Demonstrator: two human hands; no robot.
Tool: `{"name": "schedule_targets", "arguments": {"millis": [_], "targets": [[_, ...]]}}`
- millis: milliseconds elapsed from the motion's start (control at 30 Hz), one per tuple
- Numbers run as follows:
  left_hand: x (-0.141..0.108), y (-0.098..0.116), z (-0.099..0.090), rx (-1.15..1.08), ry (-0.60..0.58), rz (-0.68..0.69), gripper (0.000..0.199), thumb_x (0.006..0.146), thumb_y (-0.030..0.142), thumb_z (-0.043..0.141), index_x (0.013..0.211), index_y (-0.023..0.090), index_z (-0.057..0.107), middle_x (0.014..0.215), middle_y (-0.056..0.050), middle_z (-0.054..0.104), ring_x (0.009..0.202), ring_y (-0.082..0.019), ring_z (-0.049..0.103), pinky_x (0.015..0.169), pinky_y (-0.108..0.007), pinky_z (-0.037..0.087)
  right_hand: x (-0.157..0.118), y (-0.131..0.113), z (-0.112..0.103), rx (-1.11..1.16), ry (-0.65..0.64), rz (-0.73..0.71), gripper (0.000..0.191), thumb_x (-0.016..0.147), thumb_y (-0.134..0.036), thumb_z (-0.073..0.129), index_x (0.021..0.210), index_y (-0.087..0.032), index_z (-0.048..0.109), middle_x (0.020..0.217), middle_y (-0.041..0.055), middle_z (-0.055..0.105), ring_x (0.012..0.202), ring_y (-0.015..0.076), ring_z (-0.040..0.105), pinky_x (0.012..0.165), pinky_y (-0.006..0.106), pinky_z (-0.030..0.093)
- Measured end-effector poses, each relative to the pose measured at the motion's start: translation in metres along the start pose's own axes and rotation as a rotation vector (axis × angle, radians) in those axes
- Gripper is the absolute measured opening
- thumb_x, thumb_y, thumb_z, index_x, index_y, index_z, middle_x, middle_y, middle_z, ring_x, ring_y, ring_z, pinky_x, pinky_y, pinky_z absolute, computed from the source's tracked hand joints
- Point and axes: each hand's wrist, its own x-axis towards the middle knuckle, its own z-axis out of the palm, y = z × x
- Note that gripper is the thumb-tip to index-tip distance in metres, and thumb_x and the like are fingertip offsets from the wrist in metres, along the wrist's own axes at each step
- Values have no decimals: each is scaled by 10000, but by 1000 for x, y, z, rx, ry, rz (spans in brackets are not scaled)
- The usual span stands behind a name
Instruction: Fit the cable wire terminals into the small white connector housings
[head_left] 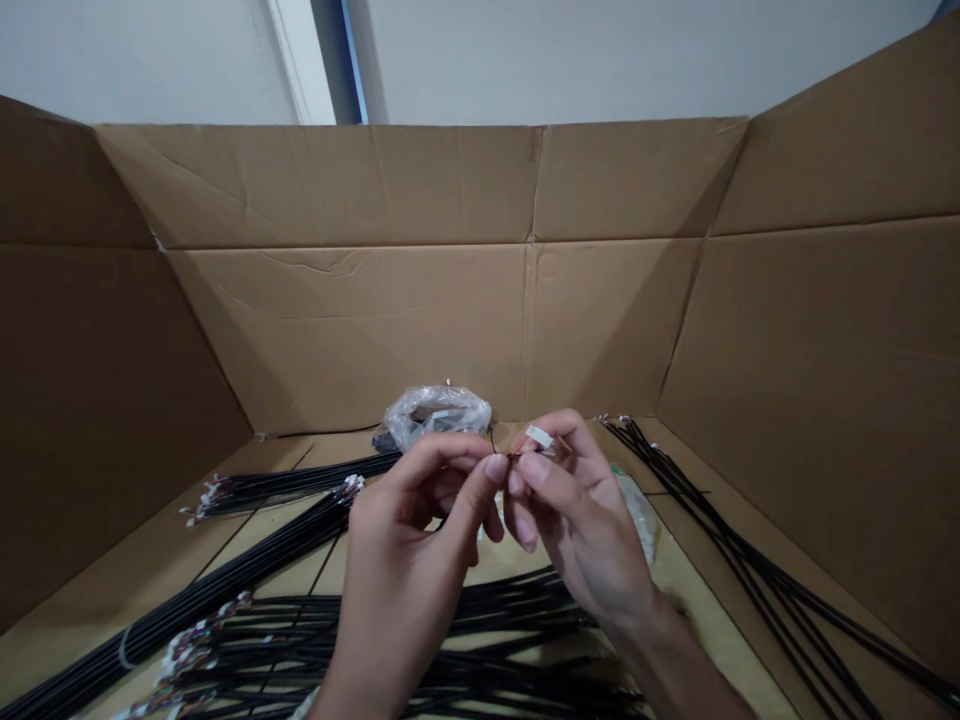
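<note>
Mostly brown cardboard surrounds my work, with a box wall (337,330) rising behind everything. At far left, a bundle of black cables (277,488) lies with its crimped ends pointing left, and a thicker black bundle (187,590) slants up toward my left hand (416,560). More black cables (375,650) sprawl beneath my wrists, and a crumpled clear plastic bag (435,415) sits beyond them. My left thumb and forefinger press together on a thin black wire (516,455), which lies almost side to side between my hands. Its white connector (538,436) points up and right, nearer my right hand (581,530), whose thumb and forefinger also pinch the wire close to that connector. Just past that hand lies a pale plastic packet (637,515), and at far right, loose black cables (742,560) run diagonally toward the lower right corner.
</note>
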Motion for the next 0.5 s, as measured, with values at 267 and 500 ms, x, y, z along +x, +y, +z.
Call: {"name": "schedule_targets", "arguments": {"millis": [267,500], "targets": [[0,4,-3,5,15,-17,58,865,196,751,814,222,754,551,55,673,434,-56,573,413,-79,464,10,-8,-4,291,-162,331,284,793,-403,835,833,-235,609,553,-112,415,420,52,229,360,123,252],[4,3,-5,-42,-47,-54,71,884,210,733,813,210,740,539,45,672,425,-62,567,391,-84,460,12,-5,-4,281,-72,372,296,772,-358,868,812,-206,617,570,-113,387,456,49,187,358,104,241]]}}
